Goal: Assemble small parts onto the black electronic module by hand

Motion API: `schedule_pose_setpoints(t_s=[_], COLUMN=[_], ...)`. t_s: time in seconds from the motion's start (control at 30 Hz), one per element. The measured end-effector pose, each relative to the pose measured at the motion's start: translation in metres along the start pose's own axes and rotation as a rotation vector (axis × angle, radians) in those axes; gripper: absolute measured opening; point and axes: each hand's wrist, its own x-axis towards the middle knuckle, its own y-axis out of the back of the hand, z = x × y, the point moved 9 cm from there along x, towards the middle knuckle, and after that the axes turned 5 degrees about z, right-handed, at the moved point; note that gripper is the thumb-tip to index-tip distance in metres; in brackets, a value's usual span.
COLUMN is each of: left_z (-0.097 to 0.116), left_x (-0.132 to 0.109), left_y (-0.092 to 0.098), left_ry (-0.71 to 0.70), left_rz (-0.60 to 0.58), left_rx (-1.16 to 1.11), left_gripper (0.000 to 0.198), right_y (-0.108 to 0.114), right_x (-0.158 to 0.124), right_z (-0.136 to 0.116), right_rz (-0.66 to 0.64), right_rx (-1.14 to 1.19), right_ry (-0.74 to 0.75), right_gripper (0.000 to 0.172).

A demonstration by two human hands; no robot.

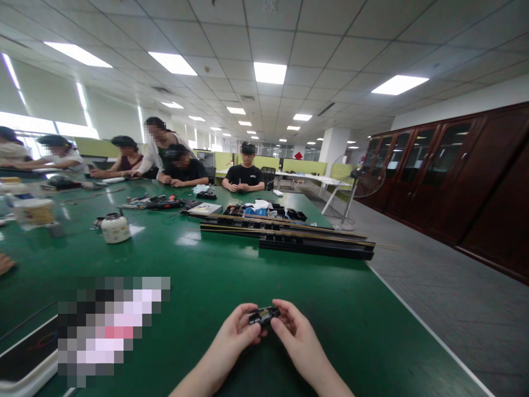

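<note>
- Both hands are low and close to the camera, over the near part of the green desk.
- Left hand is on the left side. Its thumb and fingers are pinched shut on the left end of a small black part.
- Small black part sits right between the two hands, held just above the desk. Its long side runs from left to right, so each hand has one end.
- Right hand is on the right side. Its fingertips are closed on the right end of the part. Both hands are just as near to it.
- Far off on the left, a white jar stands on the desk, well apart from the hands.
- Long black trays lie across the desk behind the hands, also well apart.
- Other people sit at the far end of the desk.
- Dark wood cupboards line the wall on the right.
</note>
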Motion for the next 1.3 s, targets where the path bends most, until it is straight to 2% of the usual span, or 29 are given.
schedule_pose_setpoints(t_s=[0.2, 0.47, 0.93, 1.13, 1.3], left_z=[-0.001, -0.002, -0.001, -0.001, -0.001], left_x=[0.002, 0.004, 0.004, 0.002, 0.002], left_y=[0.001, 0.000, -0.003, -0.003, -0.001], left_ry=[-0.013, -0.040, -0.025, -0.026, -0.032], left_rz=[-0.003, -0.041, -0.057, -0.038, -0.014], left_rx=[0.001, -0.021, -0.052, -0.031, -0.024], left_gripper=[0.040, 0.043, 0.042, 0.042, 0.043], right_y=[0.003, 0.001, -0.001, 0.010, 0.022], right_x=[0.000, -0.002, -0.003, -0.001, 0.003], right_z=[0.000, -0.012, -0.014, -0.014, -0.007], right_rz=[0.010, 0.015, 0.002, 0.106, 0.180], right_rx=[-0.089, -0.261, -0.246, -0.239, -0.240], right_ry=[-0.003, 0.088, 0.121, 0.151, 0.099], right_gripper=[0.035, 0.024, 0.019, 0.019, 0.023])
